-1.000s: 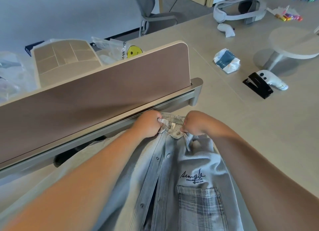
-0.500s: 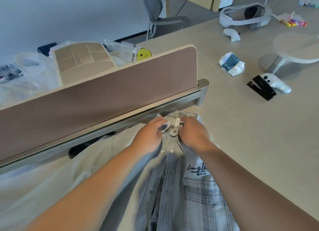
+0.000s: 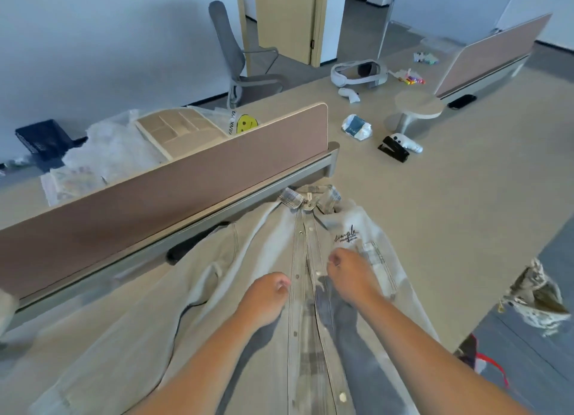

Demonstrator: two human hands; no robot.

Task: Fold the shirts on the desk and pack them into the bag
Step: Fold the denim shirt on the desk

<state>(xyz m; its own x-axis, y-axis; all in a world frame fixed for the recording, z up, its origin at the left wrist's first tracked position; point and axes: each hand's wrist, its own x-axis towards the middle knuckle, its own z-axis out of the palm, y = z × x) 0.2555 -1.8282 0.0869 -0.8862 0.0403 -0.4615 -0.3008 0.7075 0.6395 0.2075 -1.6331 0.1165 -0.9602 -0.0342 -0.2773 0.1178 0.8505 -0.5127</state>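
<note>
We see the shirt (image 3: 267, 244) lying flat and front up on the desk (image 3: 466, 228). Its long axis runs away from us. The collar (image 3: 310, 197) is at the far end, just beside the foot of the divider (image 3: 186, 197), and the hem end runs out of view below our arms. One sleeve (image 3: 108, 352) is spread out to the left across the desk.

The shirt is pale, washed blue-grey denim. A button strip (image 3: 306, 290) runs straight down the middle, and the two fronts meet along it. The turned-out collar shows a checked lining, and the chest pocket (image 3: 377, 259) on the right front has the same check.

Above the pocket we read the word "simple" (image 3: 346, 233) in dark slanted script. The small lines under it are too fine to make out. A small pale tag sits inside the collar, and we cannot read it.

Behind the divider a plastic bag (image 3: 246, 123) carries a yellow smiley face and the letters "ANK YO" running up its side.

The left hand (image 3: 264, 299) is just left of the button strip and the right hand (image 3: 349, 273) just right of it. Both have their fingers curled in. Both are blurred, so we cannot tell whether either one pinches the cloth.
</note>
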